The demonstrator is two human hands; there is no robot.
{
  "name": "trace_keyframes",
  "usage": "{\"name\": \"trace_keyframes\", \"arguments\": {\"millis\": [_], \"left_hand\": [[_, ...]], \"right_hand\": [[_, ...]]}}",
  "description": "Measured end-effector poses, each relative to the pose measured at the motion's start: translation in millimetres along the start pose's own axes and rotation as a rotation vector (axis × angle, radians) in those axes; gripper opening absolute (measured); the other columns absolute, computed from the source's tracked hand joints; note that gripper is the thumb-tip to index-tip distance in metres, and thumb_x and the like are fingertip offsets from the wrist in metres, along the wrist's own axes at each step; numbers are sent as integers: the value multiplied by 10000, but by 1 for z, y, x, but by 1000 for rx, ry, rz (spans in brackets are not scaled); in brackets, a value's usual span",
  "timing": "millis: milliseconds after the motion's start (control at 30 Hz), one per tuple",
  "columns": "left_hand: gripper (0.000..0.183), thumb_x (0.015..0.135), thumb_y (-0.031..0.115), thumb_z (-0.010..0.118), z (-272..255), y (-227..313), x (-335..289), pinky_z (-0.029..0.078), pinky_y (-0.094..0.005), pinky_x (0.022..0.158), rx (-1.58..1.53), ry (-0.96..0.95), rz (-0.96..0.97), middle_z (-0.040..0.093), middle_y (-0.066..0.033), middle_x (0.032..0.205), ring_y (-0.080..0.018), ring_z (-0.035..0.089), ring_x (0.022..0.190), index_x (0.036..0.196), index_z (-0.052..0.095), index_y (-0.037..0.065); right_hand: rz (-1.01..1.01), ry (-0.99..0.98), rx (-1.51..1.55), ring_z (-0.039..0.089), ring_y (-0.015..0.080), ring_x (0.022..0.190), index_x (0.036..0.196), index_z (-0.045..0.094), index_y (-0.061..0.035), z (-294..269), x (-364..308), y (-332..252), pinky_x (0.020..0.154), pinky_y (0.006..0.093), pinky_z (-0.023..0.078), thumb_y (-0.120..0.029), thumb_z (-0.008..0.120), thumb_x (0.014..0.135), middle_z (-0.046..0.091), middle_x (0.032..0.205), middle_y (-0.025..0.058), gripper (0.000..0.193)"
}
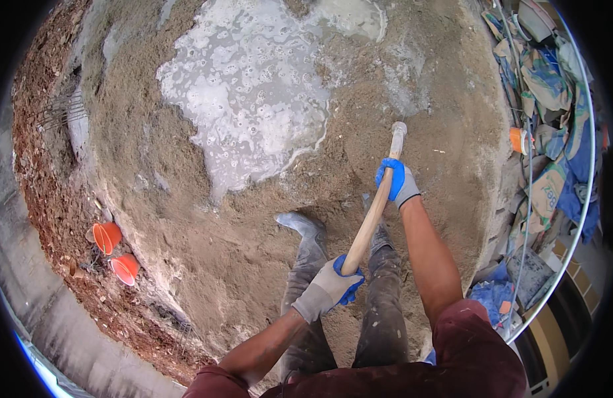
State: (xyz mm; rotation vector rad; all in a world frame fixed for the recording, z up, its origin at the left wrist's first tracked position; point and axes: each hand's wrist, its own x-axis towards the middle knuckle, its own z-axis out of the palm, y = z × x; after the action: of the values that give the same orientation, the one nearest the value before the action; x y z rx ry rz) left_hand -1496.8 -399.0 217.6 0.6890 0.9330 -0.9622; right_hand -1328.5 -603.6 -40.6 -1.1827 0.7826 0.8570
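A long, pale wooden handle (369,222) slants away from me; it looks like that of a hoe. Its far end carries a grey, cement-crusted head (399,127) against the damp sand, and no blade shows. My left hand (330,286), in a grey and blue glove, is closed round the near end of the handle. Farther up, my right hand (398,180) grips it in a matching glove. Ahead and to the left, a foamy grey-white puddle (253,99) lies in the sandy mix (253,252).
My mud-coated boots (300,224) stand in the mix. At left, two orange buckets (107,237) (125,268) lie near reddish rubble (48,186) and wire mesh (58,114). At right are crumpled sacks (545,79), an orange container (519,140) and a pale curved pipe (590,152).
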Motion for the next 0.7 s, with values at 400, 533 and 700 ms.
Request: {"name": "trace_keyframes", "arguments": {"millis": [400,533,700], "left_hand": [[258,789,37,745,-166,-12,-130,431,-249,428,-107,-184,-98,588,-36,733,-101,533,490,962,553,41],[239,815,55,728,-82,-12,-30,436,-241,428,-62,-382,-49,582,-34,727,-98,519,478,968,544,53],[145,841,74,691,70,-38,132,421,-267,406,-28,-547,62,566,-30,689,-108,518,471,923,573,53]], "right_hand": [[96,102,236,538,239,584,928,487,-65,208,-110,27,530,400,499,-113,658,858,512,718,74,192],[12,287,204,531,236,565,902,500,-79,67,-98,-34,530,395,500,-114,661,845,514,700,75,174],[-106,531,-209,499,235,495,849,530,-80,-151,-44,-86,472,387,483,-125,658,805,491,609,71,143]]}}
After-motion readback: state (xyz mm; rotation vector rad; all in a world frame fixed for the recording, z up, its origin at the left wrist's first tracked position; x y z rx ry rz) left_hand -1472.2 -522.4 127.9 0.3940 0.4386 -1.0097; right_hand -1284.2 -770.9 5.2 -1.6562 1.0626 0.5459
